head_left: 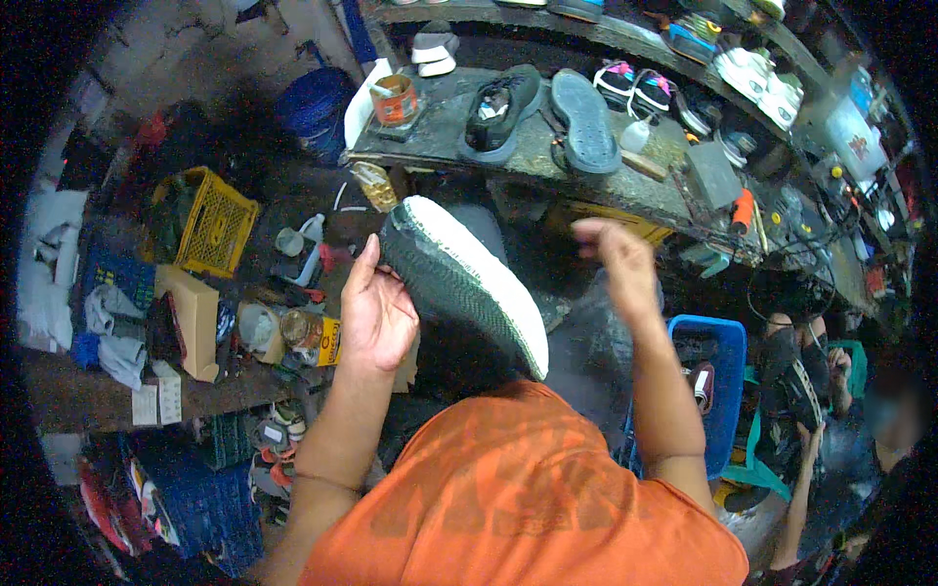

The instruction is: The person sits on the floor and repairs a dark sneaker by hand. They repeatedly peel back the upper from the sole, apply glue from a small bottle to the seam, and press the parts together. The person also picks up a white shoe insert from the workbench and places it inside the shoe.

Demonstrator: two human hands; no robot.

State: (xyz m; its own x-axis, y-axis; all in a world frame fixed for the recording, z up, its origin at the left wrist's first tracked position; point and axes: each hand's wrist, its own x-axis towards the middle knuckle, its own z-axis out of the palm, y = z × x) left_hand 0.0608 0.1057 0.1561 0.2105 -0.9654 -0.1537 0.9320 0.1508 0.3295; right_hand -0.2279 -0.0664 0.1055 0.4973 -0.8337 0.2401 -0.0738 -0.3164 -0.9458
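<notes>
One shoe (459, 278) is up sole-out in my left hand (376, 313), grip clasping its edge; my right hand (616, 259) hangs blurred beside it, grip unclear, so the sole work looks midway

We look from a single head-worn fisheye, aimed steeply down and forward, close over our own orange shirt (518, 498) at the bottom of the frame. The bench (547, 146) curves across the top; dark corners ring the view.
</notes>
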